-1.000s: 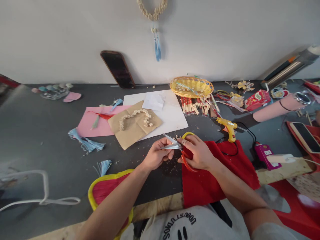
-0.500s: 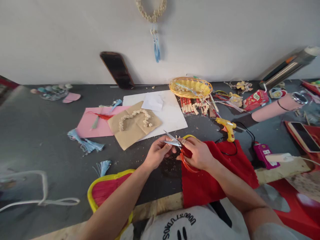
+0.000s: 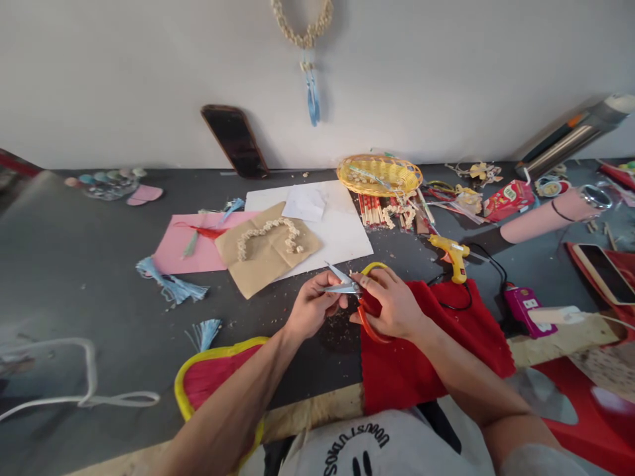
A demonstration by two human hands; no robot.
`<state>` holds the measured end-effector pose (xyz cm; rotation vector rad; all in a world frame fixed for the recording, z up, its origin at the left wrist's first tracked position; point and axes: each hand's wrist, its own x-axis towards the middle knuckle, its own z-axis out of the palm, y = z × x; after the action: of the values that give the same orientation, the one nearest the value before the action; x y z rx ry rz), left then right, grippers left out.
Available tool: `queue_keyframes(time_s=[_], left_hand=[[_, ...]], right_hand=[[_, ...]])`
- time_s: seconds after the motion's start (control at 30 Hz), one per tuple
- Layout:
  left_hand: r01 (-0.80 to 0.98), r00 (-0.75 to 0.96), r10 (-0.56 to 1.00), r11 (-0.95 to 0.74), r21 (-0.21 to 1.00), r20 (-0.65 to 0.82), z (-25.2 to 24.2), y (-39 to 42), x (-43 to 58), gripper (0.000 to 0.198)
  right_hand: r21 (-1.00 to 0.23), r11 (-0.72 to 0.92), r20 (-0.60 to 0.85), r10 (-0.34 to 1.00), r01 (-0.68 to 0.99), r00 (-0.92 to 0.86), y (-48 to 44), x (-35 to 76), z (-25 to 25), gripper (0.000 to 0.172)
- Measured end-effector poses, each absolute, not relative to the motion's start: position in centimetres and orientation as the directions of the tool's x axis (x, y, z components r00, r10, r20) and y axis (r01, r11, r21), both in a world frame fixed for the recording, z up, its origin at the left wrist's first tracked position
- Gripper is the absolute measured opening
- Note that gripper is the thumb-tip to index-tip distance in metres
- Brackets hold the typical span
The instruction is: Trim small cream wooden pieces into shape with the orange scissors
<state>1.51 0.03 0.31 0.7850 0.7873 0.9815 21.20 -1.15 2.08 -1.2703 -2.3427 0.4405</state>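
Note:
My right hand (image 3: 391,303) is wrapped round the orange-red handles of a pair of scissors (image 3: 340,288). The blades are parted and point left. Close by, my left hand (image 3: 313,305) is closed in a pinch against the lower blade; a small pale bit shows near the fingertips, too small to name. Below my right hand lies a red cloth (image 3: 421,357). Up and left of my hands, a chain of cream clusters (image 3: 268,231) rests on brown paper (image 3: 248,274). Small crumbs are scattered on the table below my fingers.
A yellow glue gun (image 3: 450,254) lies right of my hands, its cord near a purple power adapter (image 3: 526,307). Behind are a yellow basket (image 3: 414,175), a pink bottle (image 3: 540,217) and a leaning phone (image 3: 233,139). Blue tassels (image 3: 171,281) and a yellow-edged pink piece (image 3: 213,373) lie left.
The scissors' blades are slightly wider apart than before, and the lower blade has shifted a little to the left and down. Both hands stay in nearly the same place.

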Motion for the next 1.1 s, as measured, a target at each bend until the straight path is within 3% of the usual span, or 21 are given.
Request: queue_keyframes(time_s=[0.53, 0.83, 1.1], left_hand=[[-0.476, 0.424, 0.882, 0.409, 0.779, -0.205, 0.64, 0.0, 1.55, 0.028], [-0.389, 0.312, 0.914, 0.372, 0.843, -0.259, 0.06, -0.09, 1.74, 0.036], [-0.344, 0.322, 0.934, 0.269, 0.9, -0.156, -0.02, -0.25, 1.6, 0.028]], right_hand=[[-0.458, 0.542, 0.204, 0.836, 0.705, -0.51, -1.48, 21.15, 1.62, 0.061], [-0.459, 0.487, 0.176, 0.87, 0.743, -0.461, -1.34, 21.14, 1.92, 0.06], [-0.454, 0.516, 0.193, 0.853, 0.726, -0.485, -1.18, 21.27, 2.08, 0.069]])
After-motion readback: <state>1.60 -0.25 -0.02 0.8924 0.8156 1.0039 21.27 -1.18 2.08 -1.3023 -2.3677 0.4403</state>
